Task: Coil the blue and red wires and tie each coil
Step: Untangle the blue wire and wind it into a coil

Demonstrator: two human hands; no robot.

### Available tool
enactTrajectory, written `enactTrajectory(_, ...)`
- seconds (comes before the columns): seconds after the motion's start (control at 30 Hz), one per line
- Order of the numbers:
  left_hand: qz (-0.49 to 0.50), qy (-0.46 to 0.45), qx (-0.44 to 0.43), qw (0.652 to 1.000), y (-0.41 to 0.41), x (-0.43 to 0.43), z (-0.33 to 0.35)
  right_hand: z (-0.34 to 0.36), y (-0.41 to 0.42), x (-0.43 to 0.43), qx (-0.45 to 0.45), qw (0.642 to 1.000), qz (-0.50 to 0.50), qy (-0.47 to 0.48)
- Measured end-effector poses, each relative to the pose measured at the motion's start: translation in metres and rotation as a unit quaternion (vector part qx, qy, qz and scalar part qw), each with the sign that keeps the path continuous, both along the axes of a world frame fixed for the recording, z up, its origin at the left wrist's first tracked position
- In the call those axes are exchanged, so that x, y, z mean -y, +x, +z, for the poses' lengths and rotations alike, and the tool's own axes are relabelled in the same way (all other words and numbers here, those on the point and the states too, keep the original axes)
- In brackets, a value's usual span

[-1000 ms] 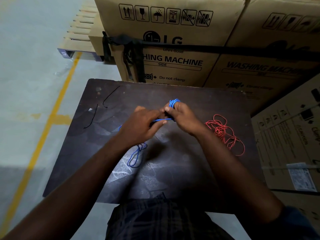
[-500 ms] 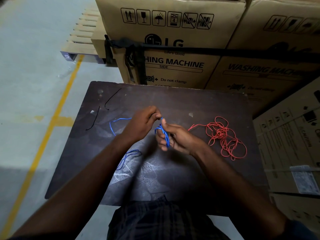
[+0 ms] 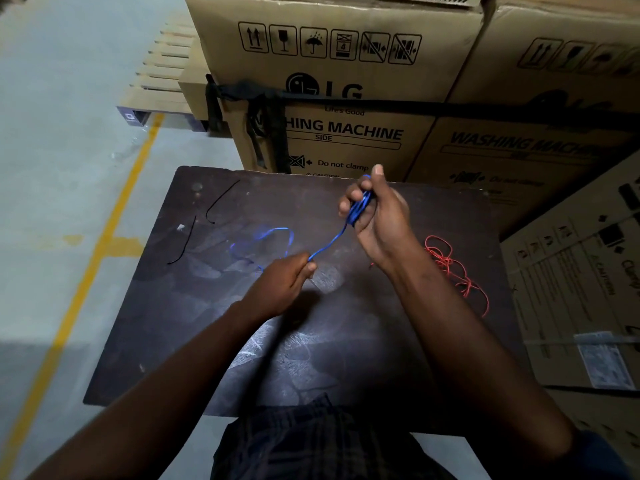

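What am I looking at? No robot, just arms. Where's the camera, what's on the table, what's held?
No machine: a person's two bare hands, filmed by one wide-angle camera worn on the head, looking forward and down. The right hand grips a bundle of loops of the blue wire; the left hand pinches the same wire further along, its loose tail trailing left over the dark table. The red wire lies in a loose tangle on the table beside the right forearm, untouched. Two black strands lie at the far left. Washing machine boxes stand behind.
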State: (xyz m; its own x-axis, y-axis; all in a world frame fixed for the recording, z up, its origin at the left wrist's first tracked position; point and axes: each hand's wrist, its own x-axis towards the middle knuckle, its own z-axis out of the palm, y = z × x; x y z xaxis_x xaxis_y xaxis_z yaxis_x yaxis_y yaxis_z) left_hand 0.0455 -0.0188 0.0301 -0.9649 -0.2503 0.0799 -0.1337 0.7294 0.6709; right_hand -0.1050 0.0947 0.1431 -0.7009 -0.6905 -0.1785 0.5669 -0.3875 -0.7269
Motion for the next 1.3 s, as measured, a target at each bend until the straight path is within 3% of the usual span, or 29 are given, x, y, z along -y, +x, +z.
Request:
enactTrajectory(0.1,-0.038,-0.015,0.004,0.999,-0.001,-0.004,0.008,-0.010,-0.004,0.010,-0.039,0.996,-0.074,0.040)
enactTrajectory(0.23,-0.065,-0.054,-0.032,0.996,0.004,-0.009,0.018,-0.033,-0.006,0.018,-0.181,0.962,-0.106,0.174)
enactTrajectory(0.3,-0.065,-0.065,-0.079,0.993,0.005,-0.008,0.027,-0.049,-0.001,0.015,-0.279,0.926,-0.067,0.244)
enactTrajectory(0.4,-0.056,-0.061,-0.139,0.987,0.001,-0.005,0.046,-0.066,0.012,0.004,-0.450,0.836,0.069,0.307)
enactTrajectory(0.47,-0.038,-0.051,-0.159,0.985,-0.002,0.002,0.055,-0.065,0.018,-0.007,-0.518,0.784,0.133,0.313)
enactTrajectory(0.5,-0.028,-0.046,-0.162,0.985,-0.003,0.005,0.057,-0.063,0.019,-0.012,-0.517,0.783,0.158,0.307)
enactTrajectory(0.6,-0.012,-0.029,-0.164,0.986,-0.004,0.013,0.060,-0.057,0.027,-0.024,-0.399,0.843,0.246,0.263)
enactTrajectory(0.87,0.000,0.032,-0.132,0.991,-0.008,0.011,0.060,-0.039,0.039,-0.031,-0.218,0.883,0.369,0.191)
enactTrajectory(1.03,0.015,0.039,-0.119,0.992,-0.011,0.013,0.053,-0.023,0.051,-0.022,-0.121,0.921,0.356,0.104)
enactTrajectory(1.2,0.037,0.123,-0.095,0.987,-0.011,0.005,0.040,-0.007,0.049,-0.009,-0.015,0.956,0.291,0.017)
enactTrajectory(1.3,0.030,0.141,-0.062,0.988,-0.010,-0.005,0.040,-0.003,0.042,-0.002,-0.028,0.976,0.218,0.003)
